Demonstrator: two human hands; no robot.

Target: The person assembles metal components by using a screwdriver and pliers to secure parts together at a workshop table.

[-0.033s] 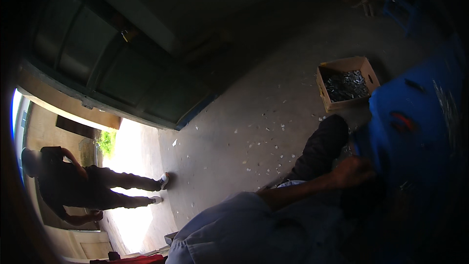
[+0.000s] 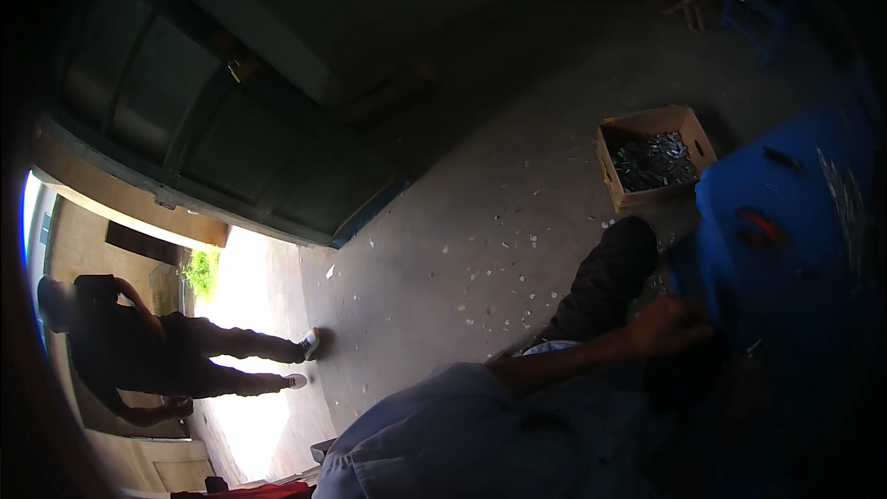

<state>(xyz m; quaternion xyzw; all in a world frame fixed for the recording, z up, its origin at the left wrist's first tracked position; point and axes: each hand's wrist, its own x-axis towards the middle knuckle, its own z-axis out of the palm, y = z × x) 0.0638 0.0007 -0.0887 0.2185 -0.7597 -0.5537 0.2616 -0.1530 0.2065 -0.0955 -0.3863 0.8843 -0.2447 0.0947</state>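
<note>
My left hand [image 2: 673, 325] reaches out from a light grey sleeve [image 2: 416, 430] to the near edge of a blue surface [image 2: 785, 268]. Its fingers are curled closed, and whatever they hold is hidden in shadow. Beside it, a faint shape in deep shade looks like my right hand [image 2: 745, 386]; its fingers cannot be made out. A small bright sliver [image 2: 757, 346] shows just above that shape. On the blue surface lie a red-and-dark object [image 2: 761, 226], blurred, and a small dark piece [image 2: 783, 159].
A cardboard box [image 2: 610, 166] of short dark metal-looking pieces stands on the floor beyond my dark-trousered leg [image 2: 605, 277]. Small pale scraps [image 2: 525, 279] litter the floor. At left, a person [image 2: 120, 342] stands by the bright doorway, near a dark metal door [image 2: 231, 143].
The faint shape beside my left hand shows slightly more, and the bright sliver has shifted a little left. My left hand has barely moved.
</note>
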